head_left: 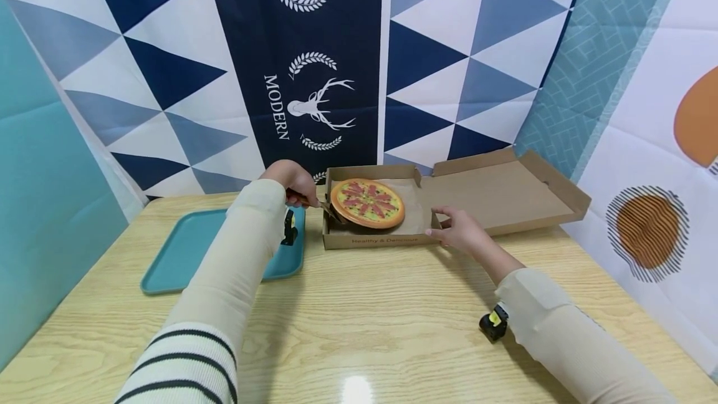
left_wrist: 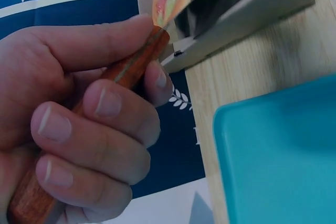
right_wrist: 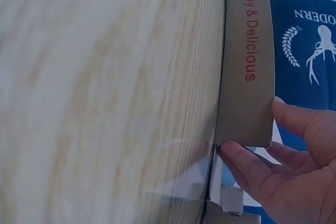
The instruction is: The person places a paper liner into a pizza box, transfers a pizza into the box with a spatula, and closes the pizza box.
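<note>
A toy-like pizza with red and green topping lies in an open cardboard pizza box, toward its left side and tilted, its left edge higher. My left hand grips the wooden handle of a pizza server, fingers curled round it. The metal blade reaches over the box's left wall to the pizza's left edge, where part of it is hidden. My right hand holds the box's front right corner, thumb at the top edge and fingers at the lower corner.
A teal tray lies on the wooden table, left of the box and partly behind my left arm. The box's lid is folded out to the right. Patterned cloths hang behind the table and at both sides.
</note>
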Action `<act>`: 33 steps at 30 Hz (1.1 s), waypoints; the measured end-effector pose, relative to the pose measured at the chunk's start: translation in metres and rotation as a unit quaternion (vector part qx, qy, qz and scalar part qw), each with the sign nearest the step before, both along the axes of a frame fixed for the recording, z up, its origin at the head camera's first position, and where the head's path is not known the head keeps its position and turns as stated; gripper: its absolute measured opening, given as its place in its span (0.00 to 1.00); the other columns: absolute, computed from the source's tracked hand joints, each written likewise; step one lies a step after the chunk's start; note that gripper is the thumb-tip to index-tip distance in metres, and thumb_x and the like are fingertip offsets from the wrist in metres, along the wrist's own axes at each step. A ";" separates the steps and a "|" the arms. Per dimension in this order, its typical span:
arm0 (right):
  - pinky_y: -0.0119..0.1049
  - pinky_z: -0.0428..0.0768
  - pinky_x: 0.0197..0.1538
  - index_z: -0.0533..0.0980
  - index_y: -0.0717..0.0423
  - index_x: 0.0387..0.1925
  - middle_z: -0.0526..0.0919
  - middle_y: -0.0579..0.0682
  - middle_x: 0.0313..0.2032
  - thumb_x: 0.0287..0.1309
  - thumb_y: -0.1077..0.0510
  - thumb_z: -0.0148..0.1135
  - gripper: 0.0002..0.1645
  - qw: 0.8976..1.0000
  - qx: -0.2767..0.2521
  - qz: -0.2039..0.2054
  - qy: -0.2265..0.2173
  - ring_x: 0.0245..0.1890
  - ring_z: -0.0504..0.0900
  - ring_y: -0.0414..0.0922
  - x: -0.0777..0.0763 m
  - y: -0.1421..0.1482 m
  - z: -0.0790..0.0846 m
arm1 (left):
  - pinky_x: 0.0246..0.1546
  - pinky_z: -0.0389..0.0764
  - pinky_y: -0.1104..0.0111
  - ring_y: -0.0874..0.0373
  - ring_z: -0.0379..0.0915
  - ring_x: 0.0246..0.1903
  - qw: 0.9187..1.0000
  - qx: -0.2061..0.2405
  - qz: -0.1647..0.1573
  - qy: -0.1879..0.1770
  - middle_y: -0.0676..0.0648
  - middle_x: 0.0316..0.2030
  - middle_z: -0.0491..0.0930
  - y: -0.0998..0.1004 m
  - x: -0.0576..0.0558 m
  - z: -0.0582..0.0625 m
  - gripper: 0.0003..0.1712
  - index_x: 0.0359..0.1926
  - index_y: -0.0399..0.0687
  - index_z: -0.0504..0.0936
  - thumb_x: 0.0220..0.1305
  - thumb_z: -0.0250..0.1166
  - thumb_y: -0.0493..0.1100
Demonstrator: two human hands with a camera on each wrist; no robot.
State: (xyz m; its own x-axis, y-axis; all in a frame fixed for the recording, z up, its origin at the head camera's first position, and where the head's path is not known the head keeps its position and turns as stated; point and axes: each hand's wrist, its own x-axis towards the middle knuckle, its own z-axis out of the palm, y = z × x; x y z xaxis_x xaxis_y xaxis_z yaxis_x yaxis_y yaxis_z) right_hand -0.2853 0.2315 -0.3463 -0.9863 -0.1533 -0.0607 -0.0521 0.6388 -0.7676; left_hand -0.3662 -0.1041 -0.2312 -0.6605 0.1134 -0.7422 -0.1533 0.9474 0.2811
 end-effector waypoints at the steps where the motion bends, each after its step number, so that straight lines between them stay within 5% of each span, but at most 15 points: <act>1: 0.48 0.81 0.46 0.56 0.66 0.71 0.70 0.76 0.57 0.64 0.58 0.63 0.40 1.000 0.002 0.000 0.000 0.41 0.84 0.57 0.000 0.000 0.000 | 0.18 0.62 0.77 0.67 0.56 0.13 1.000 0.001 0.003 -0.002 0.55 0.16 0.66 0.001 0.000 0.000 0.18 0.23 0.46 0.75 0.70 0.59 0.49; 8: 0.49 0.81 0.47 0.56 0.65 0.72 0.71 0.76 0.56 0.65 0.58 0.62 0.40 1.000 0.001 -0.001 -0.004 0.42 0.83 0.58 0.001 0.000 0.002 | 0.21 0.67 0.75 0.67 0.60 0.13 0.999 -0.035 -0.015 0.006 0.55 0.16 0.69 0.006 0.001 0.006 0.18 0.24 0.46 0.77 0.69 0.60 0.51; 13: 0.49 0.81 0.47 0.56 0.65 0.72 0.70 0.76 0.57 0.65 0.58 0.62 0.40 1.000 -0.002 0.001 -0.006 0.42 0.83 0.58 0.001 0.000 0.001 | 0.28 0.73 0.72 0.65 0.68 0.17 0.989 -0.087 -0.093 0.082 0.55 0.17 0.73 0.009 0.005 0.011 0.18 0.30 0.44 0.85 0.65 0.64 0.54; 20: 0.48 0.81 0.46 0.57 0.64 0.72 0.72 0.75 0.56 0.65 0.57 0.63 0.40 1.000 0.009 -0.002 -0.005 0.39 0.84 0.56 0.002 0.001 0.001 | 0.27 0.69 0.69 0.62 0.65 0.18 0.973 -0.108 -0.116 0.165 0.54 0.18 0.70 0.010 0.007 0.012 0.16 0.32 0.44 0.86 0.63 0.67 0.53; 33: 0.51 0.79 0.49 0.57 0.62 0.72 0.73 0.74 0.56 0.65 0.58 0.62 0.39 1.000 0.011 -0.008 -0.007 0.39 0.83 0.55 0.001 0.001 0.001 | 0.20 0.64 0.73 0.63 0.60 0.16 0.977 -0.050 -0.134 0.155 0.53 0.17 0.67 0.004 0.003 0.010 0.14 0.29 0.44 0.83 0.64 0.66 0.50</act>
State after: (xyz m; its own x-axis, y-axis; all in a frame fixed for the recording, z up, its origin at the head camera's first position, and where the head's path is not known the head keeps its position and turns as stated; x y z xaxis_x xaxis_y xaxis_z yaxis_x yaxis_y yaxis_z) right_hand -0.2843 0.2323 -0.3454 -0.9875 -0.1366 -0.0780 -0.0313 0.6569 -0.7534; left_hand -0.3629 -0.0996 -0.2214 -0.8121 0.2513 -0.5266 0.1829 0.9666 0.1793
